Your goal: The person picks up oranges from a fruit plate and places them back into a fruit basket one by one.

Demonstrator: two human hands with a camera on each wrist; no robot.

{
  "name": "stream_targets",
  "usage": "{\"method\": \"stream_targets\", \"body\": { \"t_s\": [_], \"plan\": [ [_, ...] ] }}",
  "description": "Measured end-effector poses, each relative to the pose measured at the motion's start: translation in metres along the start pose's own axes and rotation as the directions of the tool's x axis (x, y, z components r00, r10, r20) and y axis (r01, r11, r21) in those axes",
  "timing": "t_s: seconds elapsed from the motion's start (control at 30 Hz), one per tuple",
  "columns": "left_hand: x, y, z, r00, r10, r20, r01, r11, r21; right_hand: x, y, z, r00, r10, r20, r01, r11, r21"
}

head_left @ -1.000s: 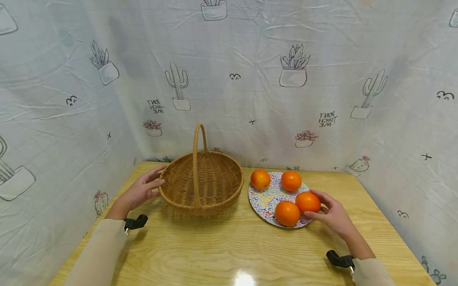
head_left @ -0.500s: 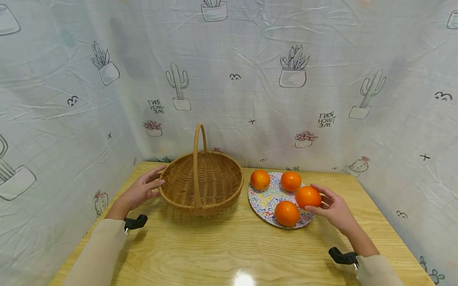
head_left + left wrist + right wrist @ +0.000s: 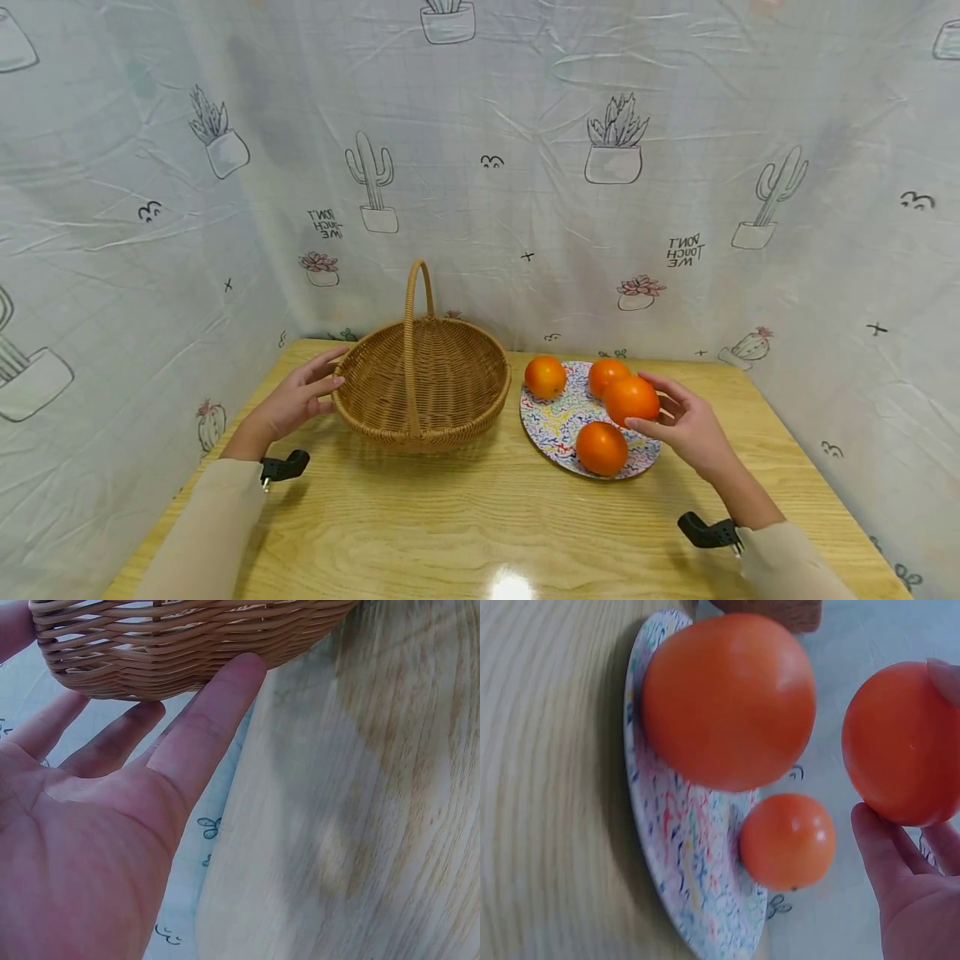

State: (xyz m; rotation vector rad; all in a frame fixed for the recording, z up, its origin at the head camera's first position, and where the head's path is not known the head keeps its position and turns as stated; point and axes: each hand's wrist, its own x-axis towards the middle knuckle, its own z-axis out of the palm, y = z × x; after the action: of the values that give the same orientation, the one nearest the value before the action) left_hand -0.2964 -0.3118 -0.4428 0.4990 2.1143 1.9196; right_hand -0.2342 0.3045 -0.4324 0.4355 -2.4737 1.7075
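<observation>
My right hand (image 3: 692, 429) grips an orange (image 3: 632, 402) between thumb and fingers. The right wrist view shows this held orange (image 3: 904, 746) apart from the plate. Below it lies the round plate (image 3: 555, 425) with its multicoloured squiggle pattern. Three other oranges rest there: one at the back left (image 3: 545, 377), one at the back right (image 3: 606, 373), partly covered, and one at the front (image 3: 602, 448). On the left, a woven wicker basket (image 3: 450, 429) with a tall arched handle stands with nothing in it. The extended fingers of my left hand (image 3: 296, 396) touch its left side.
A light wooden table (image 3: 450, 525) carries everything. Close behind the basket and plate hangs a pale curtain (image 3: 525, 208) printed with potted cacti, also enclosing both sides. The basket's handle (image 3: 411, 350) rises well above its rim.
My right hand has lifted the orange off the plate's right side and carried it left and up, to overlap the back right orange. My left hand and the basket stay put.
</observation>
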Motion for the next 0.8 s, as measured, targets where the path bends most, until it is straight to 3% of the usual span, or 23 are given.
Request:
{"method": "stream_targets", "body": {
  "t_s": [0.27, 0.8],
  "plan": [
    [0.000, 0.002, 0.000, 1.000, -0.017, -0.010, 0.017, 1.000, -0.009, 0.013, -0.018, 0.007, 0.999, 0.025, 0.023, -0.026, 0.999, 0.039],
    [-0.001, 0.004, -0.001, 0.999, -0.034, -0.017, 0.035, 0.999, 0.023, 0.034, -0.041, 0.032, 0.999, -0.014, 0.038, 0.009, 0.990, 0.144]
  ]
}}
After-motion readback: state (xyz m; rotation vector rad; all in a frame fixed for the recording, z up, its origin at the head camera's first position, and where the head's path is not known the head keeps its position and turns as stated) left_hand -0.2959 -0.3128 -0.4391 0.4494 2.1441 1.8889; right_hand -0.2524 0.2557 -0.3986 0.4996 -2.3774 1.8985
